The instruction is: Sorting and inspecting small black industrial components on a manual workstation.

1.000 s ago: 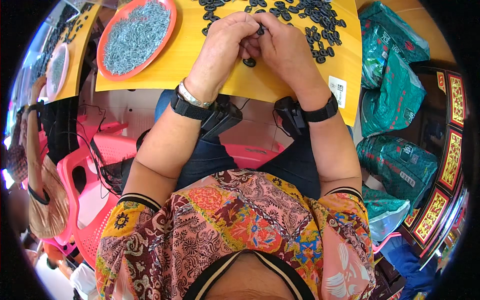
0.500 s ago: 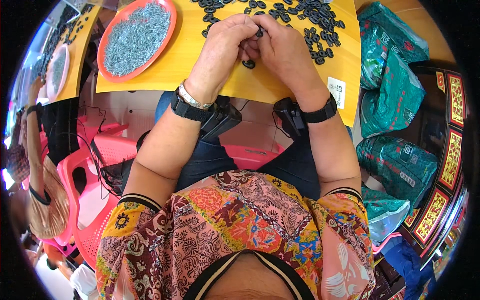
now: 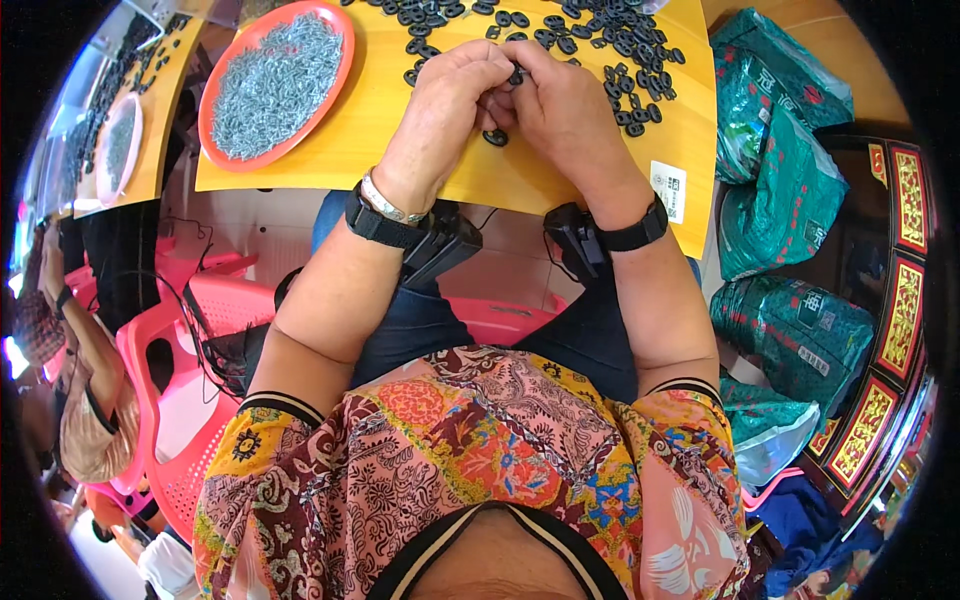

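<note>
Above the front part of the yellow table, my left hand and my right hand meet, fingertips pinched together. Between them shows a small black plastic part, mostly hidden by the fingers. Just below the fingers, another black part lies close to my left fingers. Many similar oval black pieces are scattered on the table beyond and to the right of my hands. To the left stands a red-orange plate heaped with small silvery metal screws or pins.
The yellow table has a white label near its front right corner. Green woven bags stand along the right, beside a dark carved cabinet. At left are a pink plastic chair and another person by a second table.
My hands stay pinched together over the table, with only a slight shift of the fingers. The whole view moves a little, and the person at left has changed arm position.
</note>
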`<state>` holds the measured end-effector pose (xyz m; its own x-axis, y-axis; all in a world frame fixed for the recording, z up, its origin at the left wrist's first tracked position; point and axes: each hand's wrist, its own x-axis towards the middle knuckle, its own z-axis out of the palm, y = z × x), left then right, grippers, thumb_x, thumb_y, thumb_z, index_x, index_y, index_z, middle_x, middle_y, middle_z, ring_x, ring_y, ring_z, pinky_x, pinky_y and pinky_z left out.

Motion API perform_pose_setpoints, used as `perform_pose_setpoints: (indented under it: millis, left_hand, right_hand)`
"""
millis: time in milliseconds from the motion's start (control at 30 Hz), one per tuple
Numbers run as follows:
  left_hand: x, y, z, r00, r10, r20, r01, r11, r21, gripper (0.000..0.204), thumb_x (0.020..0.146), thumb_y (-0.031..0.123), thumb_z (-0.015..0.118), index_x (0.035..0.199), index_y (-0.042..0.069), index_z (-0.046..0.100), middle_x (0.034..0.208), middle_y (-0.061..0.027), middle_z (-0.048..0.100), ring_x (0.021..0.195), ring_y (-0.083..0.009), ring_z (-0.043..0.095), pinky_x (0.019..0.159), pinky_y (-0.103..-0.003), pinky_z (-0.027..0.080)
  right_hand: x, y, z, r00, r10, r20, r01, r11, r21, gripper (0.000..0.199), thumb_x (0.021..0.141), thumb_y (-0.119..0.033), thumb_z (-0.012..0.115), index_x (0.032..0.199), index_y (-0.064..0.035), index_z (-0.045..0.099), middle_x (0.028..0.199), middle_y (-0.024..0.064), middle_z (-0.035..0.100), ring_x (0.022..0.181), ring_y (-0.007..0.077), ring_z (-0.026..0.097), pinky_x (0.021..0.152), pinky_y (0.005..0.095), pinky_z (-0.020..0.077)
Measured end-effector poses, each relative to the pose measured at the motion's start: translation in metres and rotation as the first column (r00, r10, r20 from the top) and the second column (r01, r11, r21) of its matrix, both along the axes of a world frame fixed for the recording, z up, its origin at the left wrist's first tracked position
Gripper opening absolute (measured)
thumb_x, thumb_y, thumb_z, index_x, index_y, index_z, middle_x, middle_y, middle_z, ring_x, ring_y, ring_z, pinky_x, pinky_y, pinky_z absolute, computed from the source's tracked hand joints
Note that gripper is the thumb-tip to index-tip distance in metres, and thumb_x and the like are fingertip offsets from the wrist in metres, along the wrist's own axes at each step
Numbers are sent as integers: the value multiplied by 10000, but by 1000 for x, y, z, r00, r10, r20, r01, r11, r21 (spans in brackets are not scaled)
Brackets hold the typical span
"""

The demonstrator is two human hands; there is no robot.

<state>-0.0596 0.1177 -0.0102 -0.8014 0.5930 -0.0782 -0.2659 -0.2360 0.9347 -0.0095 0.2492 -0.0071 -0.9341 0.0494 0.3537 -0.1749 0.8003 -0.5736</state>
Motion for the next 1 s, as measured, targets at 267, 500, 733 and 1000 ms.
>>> perform_pose_setpoints:
  millis: [267, 500, 733, 1000]
  left_hand:
    - [0, 1, 0, 1000, 4, 23, -4, 1000, -5, 173, 862, 166, 490, 772, 43, 573, 662, -13, 547, 551, -91, 511, 501, -206, 379]
    - [-1, 1, 1, 1000, -1, 28, 1, 1000, -17, 178, 866, 166, 485, 763, 47, 567, 656, -7, 537, 547, -89, 503, 499, -206, 382]
    - [0, 2, 3, 1000, -11, 27, 12, 1000, -20, 181, 868, 164, 483, 758, 45, 563, 652, -8, 534, 544, -89, 498, 497, -207, 391]
    - [0, 5, 2, 999, 8, 38, -7, 1000, -11, 182, 864, 155, 483, 739, 48, 561, 640, -9, 536, 543, -88, 497, 503, -204, 390]
  right_hand:
    - [1, -1, 4, 1000, 3, 10, -3, 1000, -13, 180, 793, -90, 533, 972, -77, 551, 723, 189, 616, 697, 376, 605, 604, 444, 477]
    - [-1, 0, 3, 1000, -8, 20, 8, 999, -44, 138, 774, -131, 584, 879, -56, 536, 697, 193, 613, 689, 386, 606, 600, 468, 475]
    - [1, 0, 5, 999, -19, 37, 19, 1000, -8, 259, 816, -47, 468, 1054, -90, 560, 730, 187, 618, 686, 369, 607, 601, 433, 478]
    - [1, 2, 6, 999, -6, 42, 8, 999, -37, 228, 826, -51, 476, 1035, -89, 559, 729, 191, 614, 686, 374, 607, 595, 427, 477]
